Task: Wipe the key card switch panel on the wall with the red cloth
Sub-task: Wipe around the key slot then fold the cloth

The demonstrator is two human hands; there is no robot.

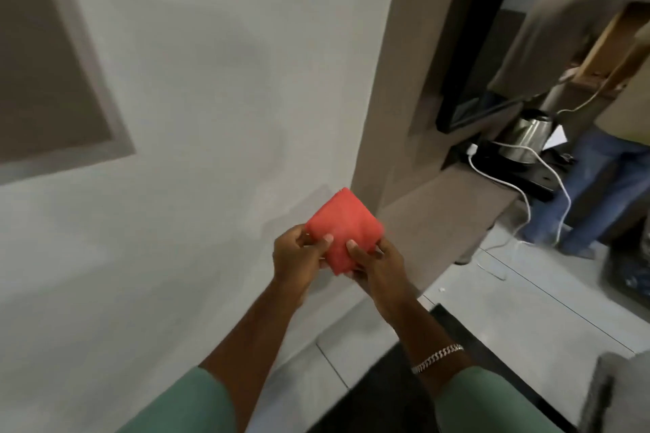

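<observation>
Both hands pinch the folded cloth (343,228) out front, left hand (299,257) and right hand (376,264) each gripping a near corner. No panel in sight, just bare wall (211,81) to the left, so the left hand's nearer.

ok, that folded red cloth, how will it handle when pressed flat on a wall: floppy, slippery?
Probably soft and floppy: the red cloth is folded into a thick square and needs the left hand and right hand to stay tidy. Likely light, since fingertips carry it. One-handed, the layers may unfold or slide.

matt red cloth (346,230), shiny metal kettle (526,137), glossy floor tiles (492,309)
</observation>
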